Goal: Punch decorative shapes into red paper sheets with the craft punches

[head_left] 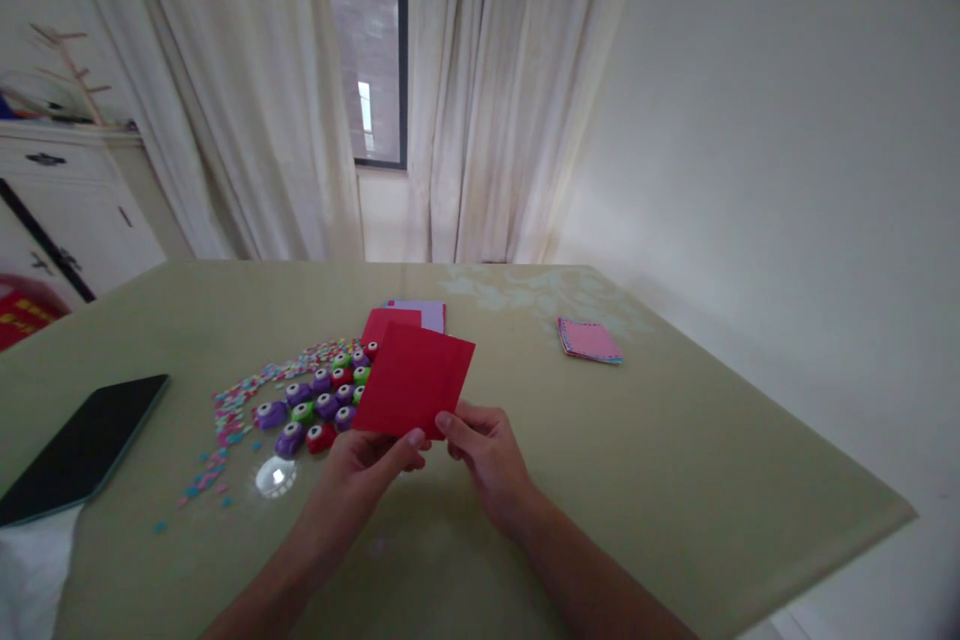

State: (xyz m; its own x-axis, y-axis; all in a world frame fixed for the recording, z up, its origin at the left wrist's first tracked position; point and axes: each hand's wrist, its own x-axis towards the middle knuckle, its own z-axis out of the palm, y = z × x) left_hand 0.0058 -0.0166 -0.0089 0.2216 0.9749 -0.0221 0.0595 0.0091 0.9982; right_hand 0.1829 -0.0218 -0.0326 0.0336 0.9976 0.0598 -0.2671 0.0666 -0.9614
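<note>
A square of red paper (416, 382) is held up above the table, tilted toward me. My left hand (371, 465) pinches its lower left edge between thumb and fingers. At the lower right corner my right hand (484, 450) grips the same sheet, thumb on top. Behind the paper and to its left sit several small eyeball-like pieces (326, 407) in purple, green and red, some of them hidden by the sheet. Farther back lies a stack of coloured paper (429, 313), with red and lilac sheets showing.
Small pastel bits (247, 387) are scattered along the left. A black tablet (86, 445) lies at the left edge, near a white cloth (37, 565). A pink paper stack (589, 340) rests at the right on the greenish table (637, 480). Curtains (517, 80) hang behind.
</note>
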